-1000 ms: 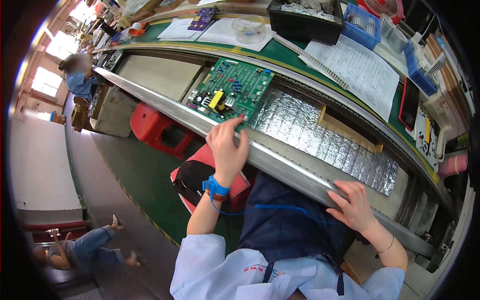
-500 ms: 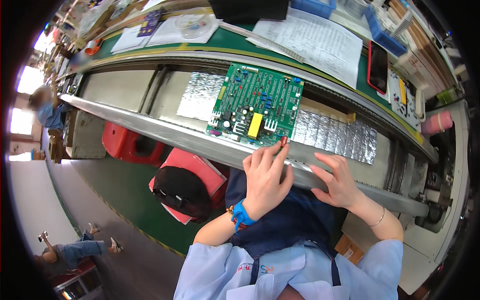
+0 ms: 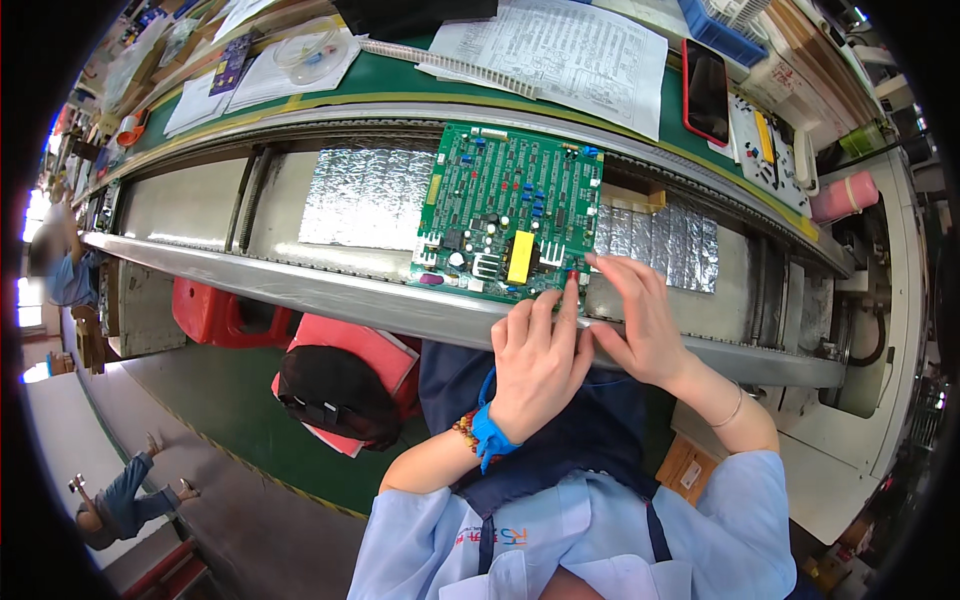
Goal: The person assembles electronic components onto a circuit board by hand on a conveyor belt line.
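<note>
A green circuit board [image 3: 512, 205] lies across the metal rails in front of me, crowded with small parts, a yellow block-shaped component [image 3: 521, 258] and pale heat sinks. My left hand [image 3: 540, 352], with a blue band at its wrist, reaches over the near rail. Its index fingertip rests at a small red component [image 3: 573, 275] at the board's near right corner; the other fingers are loosely extended. My right hand [image 3: 645, 322] is open beside it, thumb and fingers apart. Its index fingertip is at the board's right edge; whether it touches cannot be made out.
Silver foil sheets [image 3: 362, 197] lie between the rails, with the near rail [image 3: 300, 281] before me. Beyond stand papers [image 3: 560, 60], a red-edged phone [image 3: 706, 92] and a blue bin [image 3: 722, 32]. A red stool [image 3: 215, 305] and a black bag [image 3: 338, 393] are below left.
The board has slid right along the rails relative to the foil. My right hand has come in to its right edge. My left index finger stays at the red component. The view has shifted.
</note>
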The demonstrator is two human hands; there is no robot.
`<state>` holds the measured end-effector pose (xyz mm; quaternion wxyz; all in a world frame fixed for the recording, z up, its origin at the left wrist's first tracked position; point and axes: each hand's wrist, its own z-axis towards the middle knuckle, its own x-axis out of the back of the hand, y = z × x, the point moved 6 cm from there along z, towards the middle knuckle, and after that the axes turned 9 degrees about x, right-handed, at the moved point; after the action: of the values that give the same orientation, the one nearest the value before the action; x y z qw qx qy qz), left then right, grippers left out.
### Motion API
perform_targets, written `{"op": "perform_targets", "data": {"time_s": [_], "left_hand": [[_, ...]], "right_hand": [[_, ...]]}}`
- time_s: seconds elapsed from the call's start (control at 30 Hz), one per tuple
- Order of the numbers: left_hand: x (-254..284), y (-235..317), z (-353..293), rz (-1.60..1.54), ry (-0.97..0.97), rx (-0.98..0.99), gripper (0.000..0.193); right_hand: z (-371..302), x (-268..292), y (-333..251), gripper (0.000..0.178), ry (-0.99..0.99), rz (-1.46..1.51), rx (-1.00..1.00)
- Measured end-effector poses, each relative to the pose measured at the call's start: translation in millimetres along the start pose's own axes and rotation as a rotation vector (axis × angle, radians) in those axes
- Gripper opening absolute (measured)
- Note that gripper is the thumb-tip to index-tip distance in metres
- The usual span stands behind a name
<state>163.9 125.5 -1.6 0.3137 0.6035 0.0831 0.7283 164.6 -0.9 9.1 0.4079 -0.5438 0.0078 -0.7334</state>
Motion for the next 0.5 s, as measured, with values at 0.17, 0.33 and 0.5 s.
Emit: {"op": "perform_targets", "data": {"time_s": [0.17, 0.33, 0.5], "left_hand": [[10, -1, -8, -0.124, 0.017, -0.035, 0.047], [20, -9, -15, -0.187, 0.116, -0.074, 0.032], [23, -9, -18, -0.214, 0.111, -0.106, 0.032]], "right_hand": [[0, 1, 2, 0.063, 0.002, 0.032, -0.025], [1, 1, 2, 0.061, -0.018, -0.011, -0.056], [0, 0, 2, 0.058, -0.051, -0.112, -0.062]]}}
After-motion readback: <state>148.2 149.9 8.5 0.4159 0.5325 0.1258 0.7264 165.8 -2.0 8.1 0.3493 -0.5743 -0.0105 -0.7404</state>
